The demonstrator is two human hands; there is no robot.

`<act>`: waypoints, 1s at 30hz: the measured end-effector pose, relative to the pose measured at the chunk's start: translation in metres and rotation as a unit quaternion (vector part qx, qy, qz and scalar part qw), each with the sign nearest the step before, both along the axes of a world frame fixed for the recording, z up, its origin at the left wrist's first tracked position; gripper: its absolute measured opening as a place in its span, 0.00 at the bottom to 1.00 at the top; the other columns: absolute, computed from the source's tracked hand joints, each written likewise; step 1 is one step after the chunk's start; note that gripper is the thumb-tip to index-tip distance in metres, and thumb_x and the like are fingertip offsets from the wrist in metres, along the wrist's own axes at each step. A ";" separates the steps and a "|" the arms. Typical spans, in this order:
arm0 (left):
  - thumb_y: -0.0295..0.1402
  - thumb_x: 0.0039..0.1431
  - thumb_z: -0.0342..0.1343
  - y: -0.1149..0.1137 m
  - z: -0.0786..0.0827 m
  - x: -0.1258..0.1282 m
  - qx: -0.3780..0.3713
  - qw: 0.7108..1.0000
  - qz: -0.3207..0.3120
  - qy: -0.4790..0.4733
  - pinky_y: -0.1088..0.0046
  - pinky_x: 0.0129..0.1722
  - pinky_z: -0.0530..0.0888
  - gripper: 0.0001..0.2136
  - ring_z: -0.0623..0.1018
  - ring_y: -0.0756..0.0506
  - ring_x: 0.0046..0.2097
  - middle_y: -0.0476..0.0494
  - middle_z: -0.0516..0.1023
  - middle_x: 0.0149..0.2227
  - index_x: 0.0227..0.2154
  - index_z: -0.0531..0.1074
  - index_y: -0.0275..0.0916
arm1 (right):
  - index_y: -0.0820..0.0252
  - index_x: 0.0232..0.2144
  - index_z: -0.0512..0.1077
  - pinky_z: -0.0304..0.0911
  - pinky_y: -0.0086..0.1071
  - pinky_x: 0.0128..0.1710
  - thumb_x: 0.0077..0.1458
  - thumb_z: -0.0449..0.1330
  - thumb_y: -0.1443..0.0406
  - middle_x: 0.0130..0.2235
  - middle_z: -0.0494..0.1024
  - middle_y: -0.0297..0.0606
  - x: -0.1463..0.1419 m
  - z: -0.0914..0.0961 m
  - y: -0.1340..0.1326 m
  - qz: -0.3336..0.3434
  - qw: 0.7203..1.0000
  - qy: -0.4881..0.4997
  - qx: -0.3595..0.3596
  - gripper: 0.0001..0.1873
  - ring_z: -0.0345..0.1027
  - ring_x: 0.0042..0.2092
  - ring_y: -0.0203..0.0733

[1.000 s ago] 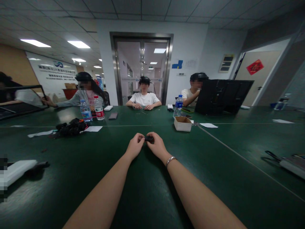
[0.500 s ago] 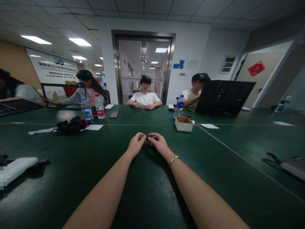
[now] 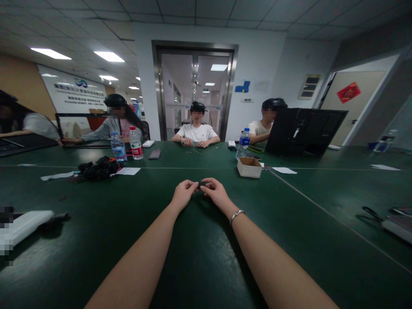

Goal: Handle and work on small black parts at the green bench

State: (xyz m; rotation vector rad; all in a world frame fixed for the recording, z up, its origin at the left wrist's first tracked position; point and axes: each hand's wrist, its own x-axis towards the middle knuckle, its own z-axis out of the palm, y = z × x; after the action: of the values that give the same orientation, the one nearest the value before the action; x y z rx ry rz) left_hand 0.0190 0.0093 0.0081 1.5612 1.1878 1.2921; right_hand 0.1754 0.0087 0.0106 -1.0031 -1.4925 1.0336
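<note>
Object (image 3: 202, 185), small and dark, is held directly between the left hand (image 3: 184, 194) and the right hand (image 3: 215, 191), each clamped on it, over the green worktop (image 3: 199, 253).

The broad dark-green tabletop (image 3: 128, 214) is smooth and faintly glossy, catching light. The small dark object (image 3: 202, 184) shows too little to tell its material. The slim silver bangle (image 3: 236, 214) looks like polished metal, the open pale rectangular box (image 3: 249, 172) like matt cardboard, the clear blue-labelled bottle (image 3: 243, 140) like glossy plastic, the white sheet (image 3: 129, 171) like paper.
</note>
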 end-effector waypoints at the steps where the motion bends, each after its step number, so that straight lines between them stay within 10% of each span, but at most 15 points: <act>1: 0.44 0.50 0.55 0.001 -0.001 0.000 -0.003 1.000 0.002 0.003 0.72 0.33 0.69 0.15 0.74 0.48 0.30 0.45 0.76 0.26 0.28 0.71 0.35 | 0.60 0.38 0.69 0.61 0.28 0.27 0.42 0.63 0.63 0.24 0.67 0.26 0.000 0.000 0.000 0.005 1.000 0.001 0.004 0.17 0.63 0.24 0.31; 30: 0.38 0.48 0.60 0.001 -0.001 0.001 0.013 0.999 -0.017 -0.030 0.68 0.43 0.71 0.14 0.75 0.46 0.39 0.42 0.76 0.37 0.37 0.71 0.37 | 0.63 0.34 0.71 0.58 0.25 0.22 0.46 0.63 0.60 0.23 0.71 0.30 -0.001 0.000 0.004 -0.036 0.999 0.012 -0.036 0.14 0.62 0.21 0.30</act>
State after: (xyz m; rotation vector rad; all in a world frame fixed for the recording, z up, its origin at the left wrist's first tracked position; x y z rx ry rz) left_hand 0.0198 0.0102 0.0073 1.5438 1.1076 1.3275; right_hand 0.1747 0.0125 0.0107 -1.0846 -1.3975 1.0502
